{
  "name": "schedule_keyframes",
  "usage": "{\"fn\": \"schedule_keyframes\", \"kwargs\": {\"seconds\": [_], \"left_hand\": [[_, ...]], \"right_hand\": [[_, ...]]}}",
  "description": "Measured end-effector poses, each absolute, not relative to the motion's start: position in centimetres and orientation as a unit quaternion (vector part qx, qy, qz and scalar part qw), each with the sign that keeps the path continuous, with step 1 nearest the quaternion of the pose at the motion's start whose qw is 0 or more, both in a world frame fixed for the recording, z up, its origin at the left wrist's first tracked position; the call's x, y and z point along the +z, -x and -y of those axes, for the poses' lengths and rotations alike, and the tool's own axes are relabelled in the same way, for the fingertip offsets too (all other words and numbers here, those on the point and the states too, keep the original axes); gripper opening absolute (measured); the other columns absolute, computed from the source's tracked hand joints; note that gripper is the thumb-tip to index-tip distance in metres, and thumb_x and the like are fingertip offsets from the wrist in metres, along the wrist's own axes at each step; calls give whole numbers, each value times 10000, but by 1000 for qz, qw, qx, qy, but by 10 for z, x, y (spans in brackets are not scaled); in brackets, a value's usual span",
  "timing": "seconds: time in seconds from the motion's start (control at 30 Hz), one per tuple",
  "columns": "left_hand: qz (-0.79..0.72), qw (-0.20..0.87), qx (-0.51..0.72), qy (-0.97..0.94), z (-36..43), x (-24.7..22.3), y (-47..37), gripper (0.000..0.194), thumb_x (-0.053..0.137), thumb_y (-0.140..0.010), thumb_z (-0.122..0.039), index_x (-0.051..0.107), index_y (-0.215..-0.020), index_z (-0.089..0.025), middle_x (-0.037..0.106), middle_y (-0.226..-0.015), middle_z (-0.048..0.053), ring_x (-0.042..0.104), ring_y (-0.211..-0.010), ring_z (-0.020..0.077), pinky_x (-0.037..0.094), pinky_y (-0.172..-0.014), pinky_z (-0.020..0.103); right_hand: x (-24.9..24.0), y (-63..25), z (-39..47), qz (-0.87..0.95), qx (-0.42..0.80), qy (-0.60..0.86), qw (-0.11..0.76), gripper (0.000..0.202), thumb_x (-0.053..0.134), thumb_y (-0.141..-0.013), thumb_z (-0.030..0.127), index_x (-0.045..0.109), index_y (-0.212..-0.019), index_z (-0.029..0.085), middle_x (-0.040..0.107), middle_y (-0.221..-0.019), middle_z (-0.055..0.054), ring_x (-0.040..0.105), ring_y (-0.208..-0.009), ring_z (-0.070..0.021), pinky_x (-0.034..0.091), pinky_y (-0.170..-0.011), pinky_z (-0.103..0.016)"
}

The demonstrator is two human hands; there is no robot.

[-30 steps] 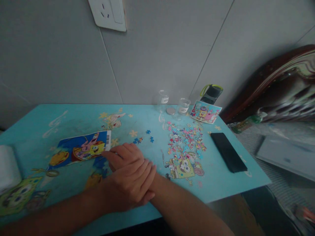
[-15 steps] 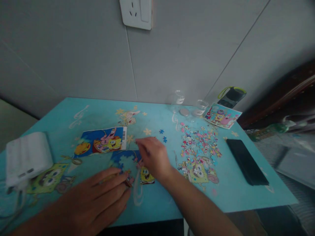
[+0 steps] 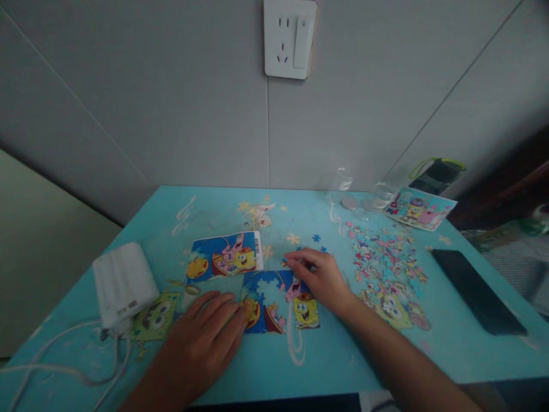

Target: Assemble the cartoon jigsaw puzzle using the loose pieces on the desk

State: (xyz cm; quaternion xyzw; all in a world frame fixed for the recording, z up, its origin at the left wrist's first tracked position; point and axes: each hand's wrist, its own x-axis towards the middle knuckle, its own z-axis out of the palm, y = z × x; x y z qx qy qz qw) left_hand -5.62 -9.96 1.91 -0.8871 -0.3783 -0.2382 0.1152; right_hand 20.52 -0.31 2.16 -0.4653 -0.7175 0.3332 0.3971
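A partly assembled jigsaw puzzle [image 3: 306, 313] with a blue background and cartoon figures lies flat on the table, with gaps in its middle. My left hand [image 3: 210, 332] rests palm down with its fingers stretched out, the fingertips at the puzzle's left edge. Above the puzzle's upper right corner, my right hand [image 3: 321, 277] has thumb and fingers pinched together. A small orange-and-blue puzzle piece [image 3: 285, 262] shows at the fingertips. Just left of and beyond the puzzle lies the printed picture card [image 3: 225, 256] with the same scene. A few loose blue pieces [image 3: 316, 237] lie beyond my right hand.
Many loose puzzle pieces [image 3: 384, 252] are spread on the right, beside a black phone-like slab [image 3: 478, 292]. At the back right stand clear plastic cups [image 3: 381, 195] and a second picture card [image 3: 420, 209]. A white charger [image 3: 124, 283] with cables sits on the left.
The view has swung left and up, so everything appears farther right and lower. My left hand has drawn back left, uncovering the lower left of the puzzle. My right hand stays near the upper right corner.
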Motion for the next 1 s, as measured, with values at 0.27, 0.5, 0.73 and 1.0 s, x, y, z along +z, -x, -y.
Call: {"fn": "schedule_keyframes", "kwargs": {"seconds": [0.27,0.5,0.73,1.0], "left_hand": [[397,24,-291,870,97,10,34,195,558,-949,-86,685,-1094,-115,689,-1015,107,645,-1031,273,542,-938,496],[417,-10,-270,868,103,0,36,254,529,-948,-97,675,-1153,-132,678,-1116,127,630,-1109,289,558,-963,494],[404,-24,-285,869,106,4,40,272,523,-943,-77,673,-1170,-85,680,-1125,136,631,-1086,278,559,-945,466],[395,-23,-275,876,106,1,38,272,530,-950,-88,670,-1183,-76,687,-1156,144,627,-1105,283,561,-951,473]], "right_hand": [[23,-203,9,753,342,466,314,211,637,-944,189,797,-1063,257,776,-869,-43,695,-701,-149,537,-622,-280],[26,-203,17,792,348,422,274,270,626,-967,177,765,-1157,308,761,-924,-50,713,-798,-151,569,-714,-296],[31,-202,25,836,343,378,202,287,585,-1006,200,750,-1208,319,735,-908,-64,690,-812,-163,568,-718,-314],[29,-204,25,854,360,334,169,283,520,-1044,230,728,-1235,249,705,-1000,-81,658,-926,-201,554,-786,-354]]}}
